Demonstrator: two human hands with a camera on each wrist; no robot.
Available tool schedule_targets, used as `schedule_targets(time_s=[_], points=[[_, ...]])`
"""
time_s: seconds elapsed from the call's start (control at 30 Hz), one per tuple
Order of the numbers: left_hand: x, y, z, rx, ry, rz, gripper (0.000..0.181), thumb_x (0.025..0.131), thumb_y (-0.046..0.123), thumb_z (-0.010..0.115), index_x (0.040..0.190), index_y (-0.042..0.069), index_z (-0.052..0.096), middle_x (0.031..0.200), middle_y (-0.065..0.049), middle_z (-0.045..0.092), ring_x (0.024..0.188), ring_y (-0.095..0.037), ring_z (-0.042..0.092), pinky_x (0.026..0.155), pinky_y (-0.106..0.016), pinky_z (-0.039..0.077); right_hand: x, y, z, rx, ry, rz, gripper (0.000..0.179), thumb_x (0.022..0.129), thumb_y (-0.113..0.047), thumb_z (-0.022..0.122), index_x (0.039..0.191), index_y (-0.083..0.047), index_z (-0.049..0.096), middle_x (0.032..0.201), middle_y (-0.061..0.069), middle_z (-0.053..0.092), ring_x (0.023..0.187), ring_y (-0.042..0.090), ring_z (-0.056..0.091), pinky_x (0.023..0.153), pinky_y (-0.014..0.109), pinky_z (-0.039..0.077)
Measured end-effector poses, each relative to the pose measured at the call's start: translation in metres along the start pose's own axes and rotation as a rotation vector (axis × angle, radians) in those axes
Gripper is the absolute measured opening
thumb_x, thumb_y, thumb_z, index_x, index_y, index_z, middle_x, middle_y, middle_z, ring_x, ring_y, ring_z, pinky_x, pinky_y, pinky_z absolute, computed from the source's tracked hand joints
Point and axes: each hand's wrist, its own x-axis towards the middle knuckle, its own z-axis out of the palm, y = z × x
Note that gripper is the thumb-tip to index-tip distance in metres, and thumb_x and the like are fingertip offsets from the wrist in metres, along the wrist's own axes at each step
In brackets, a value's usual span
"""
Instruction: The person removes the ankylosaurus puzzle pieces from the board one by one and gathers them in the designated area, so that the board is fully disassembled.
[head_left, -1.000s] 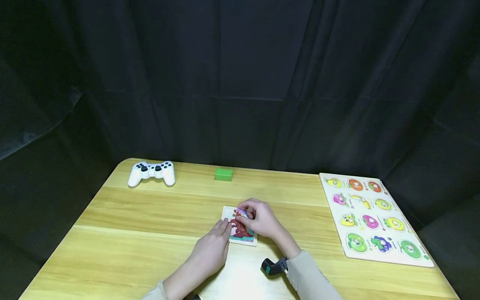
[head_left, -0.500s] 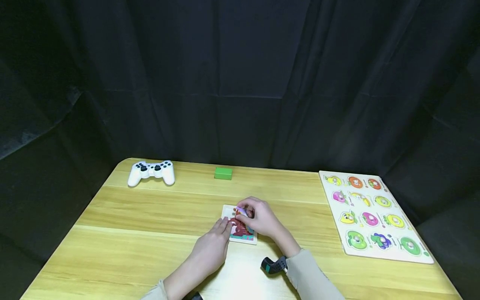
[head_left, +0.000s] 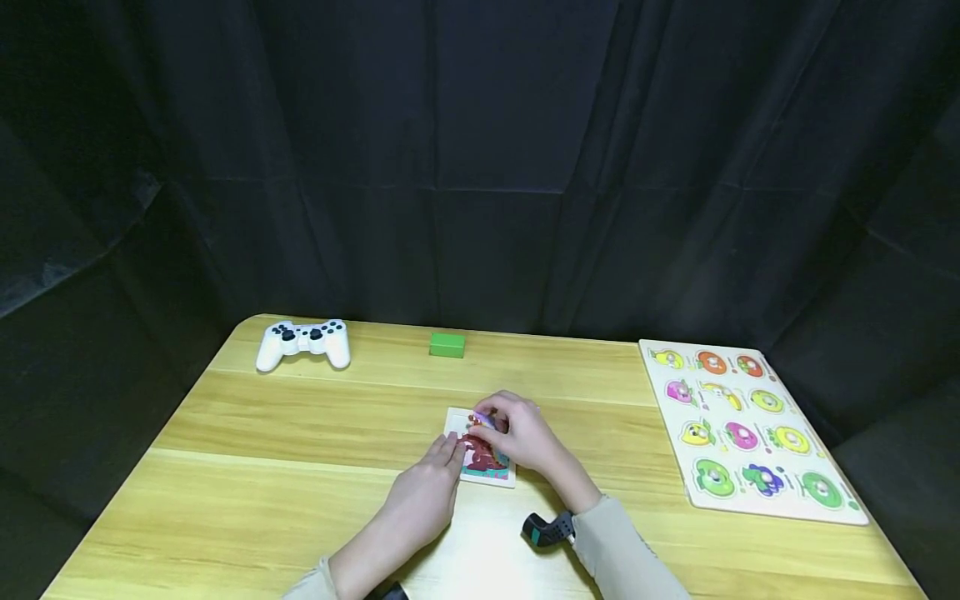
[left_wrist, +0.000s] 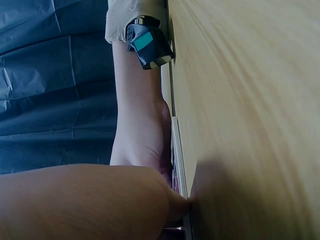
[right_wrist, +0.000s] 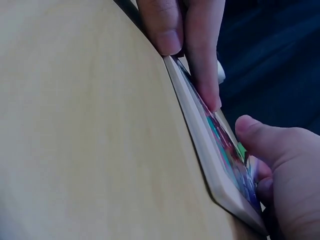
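A small jigsaw puzzle in a white frame lies on the table, its picture a dark red dinosaur. My left hand lies at its left side, straight fingers on the picture. In the right wrist view the left thumb meets the frame's edge and a finger touches the top. My right hand is bent over the upper right of the puzzle, thumb and fingers pinching a purple-and-orange puzzle piece. This hand hides the upper right corner. A pale strip shows at the puzzle's upper left.
A white game controller lies at the back left of the wooden table. Behind the puzzle sits a green block. A fruit peg board covers the right side. Dark curtains surround the table.
Both hands keep nearly the same places on the puzzle. The right thumb and fingers have shifted only slightly over its upper part.
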Motion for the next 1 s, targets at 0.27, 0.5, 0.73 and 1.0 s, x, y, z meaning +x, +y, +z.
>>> schedule_targets(time_s=[0.27, 0.5, 0.73, 1.0], points=[[0.000, 0.000, 0.001, 0.012, -0.003, -0.001, 0.038, 0.104, 0.008, 0.062, 0.138, -0.010, 0.065, 0.147, -0.026, 0.061, 0.138, -0.038, 0.060, 0.103, -0.044, 0.057, 0.002, 0.003, -0.002, 0.005, -0.020, -0.034, 0.026, 0.093, -0.021, 0.084, 0.115, -0.007, 0.078, 0.103, 0.003, 0.073, 0.072, 0.006, 0.055, 0.063, 0.022, 0.049], [0.000, 0.001, 0.000, 0.026, -0.013, -0.002, 0.038, 0.104, 0.006, 0.061, 0.137, -0.010, 0.065, 0.147, -0.025, 0.061, 0.138, -0.038, 0.060, 0.104, -0.043, 0.056, 0.002, 0.002, -0.010, -0.023, -0.063, 0.010, 0.028, 0.087, -0.018, 0.088, 0.111, -0.005, 0.078, 0.101, 0.002, 0.073, 0.066, 0.003, 0.051, 0.058, 0.021, 0.047], [0.001, 0.002, -0.001, 0.051, -0.008, 0.008, 0.038, 0.102, 0.005, 0.063, 0.137, -0.009, 0.065, 0.147, -0.025, 0.062, 0.137, -0.037, 0.061, 0.102, -0.041, 0.058, 0.002, -0.005, -0.014, -0.131, -0.073, -0.036, 0.027, 0.088, -0.016, 0.086, 0.111, -0.004, 0.078, 0.097, 0.002, 0.072, 0.071, 0.004, 0.054, 0.066, 0.023, 0.051], [0.001, 0.001, 0.000, 0.040, -0.009, 0.005, 0.038, 0.103, 0.007, 0.064, 0.137, -0.009, 0.065, 0.147, -0.025, 0.062, 0.138, -0.037, 0.060, 0.100, -0.041, 0.059, 0.004, -0.011, -0.014, -0.265, -0.108, -0.109, 0.022, 0.093, -0.015, 0.080, 0.111, -0.003, 0.075, 0.099, 0.006, 0.073, 0.075, 0.011, 0.062, 0.068, 0.028, 0.056]])
